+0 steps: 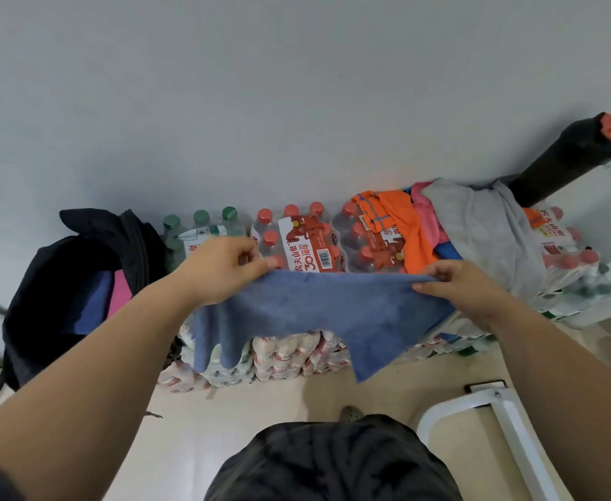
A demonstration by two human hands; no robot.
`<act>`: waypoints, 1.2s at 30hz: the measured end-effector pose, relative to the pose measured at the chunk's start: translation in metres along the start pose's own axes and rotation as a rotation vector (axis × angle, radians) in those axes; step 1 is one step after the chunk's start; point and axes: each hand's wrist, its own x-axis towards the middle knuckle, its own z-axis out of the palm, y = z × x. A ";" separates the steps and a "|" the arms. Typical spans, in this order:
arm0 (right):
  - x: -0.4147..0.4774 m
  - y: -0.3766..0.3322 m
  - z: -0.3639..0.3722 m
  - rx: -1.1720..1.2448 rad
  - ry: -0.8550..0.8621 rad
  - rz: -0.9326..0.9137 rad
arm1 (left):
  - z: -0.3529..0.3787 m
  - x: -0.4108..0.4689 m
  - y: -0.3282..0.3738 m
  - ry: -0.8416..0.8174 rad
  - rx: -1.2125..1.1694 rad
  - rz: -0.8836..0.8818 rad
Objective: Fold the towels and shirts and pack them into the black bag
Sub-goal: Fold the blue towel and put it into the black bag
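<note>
While both hands pinch top edge of blue towel [318,305], left hand [221,271] and right hand [457,287] clamped on corners, towel hangs unfolded over bottled-water packs [307,244]. Black bag [62,283], left of packs, open, blue and pink cloth inside. Pile of orange, pink, grey garments [477,226] on packs at right, unfolded. Judgement: roughly midway.

I see stacked bottle packs [307,244] (shrink-wrapped) on the floor [260,403]. They carry a clothes pile [452,226] and the black bag [69,283].

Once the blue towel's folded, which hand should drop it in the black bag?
Left, probably. The black bag stands open just beside the left hand, while the right hand pinches the blue towel's far corner near the clothes pile.
</note>
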 end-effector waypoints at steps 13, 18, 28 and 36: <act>0.034 -0.055 -0.089 0.038 -0.207 0.099 | -0.024 0.063 0.027 -0.233 -0.417 -0.123; 0.119 -0.094 -0.126 -0.093 -0.029 -0.010 | -0.042 0.139 0.047 -0.022 -0.084 -0.127; 0.173 -0.018 0.000 -0.881 0.248 -0.308 | 0.097 0.162 0.031 0.265 0.460 -0.096; 0.188 0.035 0.017 -1.021 0.024 -0.245 | 0.138 0.130 -0.005 -0.006 0.515 -0.395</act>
